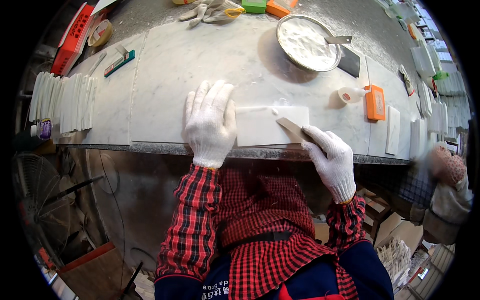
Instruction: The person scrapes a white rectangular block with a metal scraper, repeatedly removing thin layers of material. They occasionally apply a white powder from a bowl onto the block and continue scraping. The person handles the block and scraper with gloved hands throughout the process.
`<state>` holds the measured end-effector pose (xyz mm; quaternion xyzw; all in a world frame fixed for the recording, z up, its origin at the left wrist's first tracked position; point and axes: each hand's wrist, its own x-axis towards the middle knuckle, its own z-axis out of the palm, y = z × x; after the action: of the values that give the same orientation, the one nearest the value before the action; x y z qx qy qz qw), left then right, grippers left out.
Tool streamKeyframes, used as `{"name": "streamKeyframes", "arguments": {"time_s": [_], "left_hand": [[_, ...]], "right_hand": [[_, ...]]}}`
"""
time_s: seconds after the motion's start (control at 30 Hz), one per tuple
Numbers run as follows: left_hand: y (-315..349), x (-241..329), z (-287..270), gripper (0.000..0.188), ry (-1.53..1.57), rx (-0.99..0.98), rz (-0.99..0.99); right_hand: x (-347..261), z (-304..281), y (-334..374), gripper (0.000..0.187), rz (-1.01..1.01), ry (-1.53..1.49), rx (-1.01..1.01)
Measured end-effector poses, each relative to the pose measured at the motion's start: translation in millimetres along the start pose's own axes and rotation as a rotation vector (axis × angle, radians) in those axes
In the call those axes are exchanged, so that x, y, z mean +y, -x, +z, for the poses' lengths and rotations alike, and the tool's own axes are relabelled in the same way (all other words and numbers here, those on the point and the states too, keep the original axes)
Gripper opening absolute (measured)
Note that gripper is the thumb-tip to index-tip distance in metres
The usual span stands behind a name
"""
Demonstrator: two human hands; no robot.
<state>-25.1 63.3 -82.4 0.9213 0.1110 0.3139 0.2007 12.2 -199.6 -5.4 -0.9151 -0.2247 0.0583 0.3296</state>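
A white rectangular tile point(255, 129) lies flat near the front edge of the worktop, with a small dab of white paste point(275, 112) on it. Beside the tile's left edge, my left hand point(211, 122), in a white knitted glove, rests on the worktop with fingers stretched out. My gloved right hand point(332, 162) is closed around a putty knife point(290, 128). Its flat metal blade slants over the right part of the tile; whether it touches the surface I cannot tell. The knife's grip end is hidden in the fingers.
A metal bowl point(278, 46) of white paste, with a scraper point(340, 39) in it, stands at the back right. A squeeze bottle point(351, 95) and an orange box point(375, 102) lie nearer. Stacked tiles point(67, 102) line the left. A person's arm point(450, 195) shows at right.
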Motion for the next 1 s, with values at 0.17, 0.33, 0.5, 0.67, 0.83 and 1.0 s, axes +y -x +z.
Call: {"name": "streamKeyframes", "arguments": {"time_s": [0.17,0.33,0.5,0.67,0.83,1.0], "left_hand": [[-0.7,-1.0,0.6,0.032,-0.006,0.0,0.012],[-1.1,1.0,0.1,0.031,0.006,0.006,0.01],[-3.0,0.8,-2.1,0.031,0.034,-0.003,0.025],[-2.9,2.3,-1.8,0.03,0.026,0.015,0.021],[-3.4,3.1,-2.3,0.03,0.022,0.008,0.014],[1.2,-2.9,1.7,0.03,0.008,0.023,0.027]], "right_hand": [[-7.8,11.8,-10.7,0.029,-0.074,-0.01,0.106],[-4.3,18.4,-1.1,0.027,-0.064,0.061,0.111],[-0.1,11.3,9.1,0.031,-0.045,-0.058,0.121],[-0.2,2.6,12.2,0.032,-0.033,-0.03,0.088],[7.3,-0.9,11.7,0.032,-0.048,-0.033,0.091],[34.5,-21.6,-9.4,0.034,-0.091,-0.065,-0.053]]}}
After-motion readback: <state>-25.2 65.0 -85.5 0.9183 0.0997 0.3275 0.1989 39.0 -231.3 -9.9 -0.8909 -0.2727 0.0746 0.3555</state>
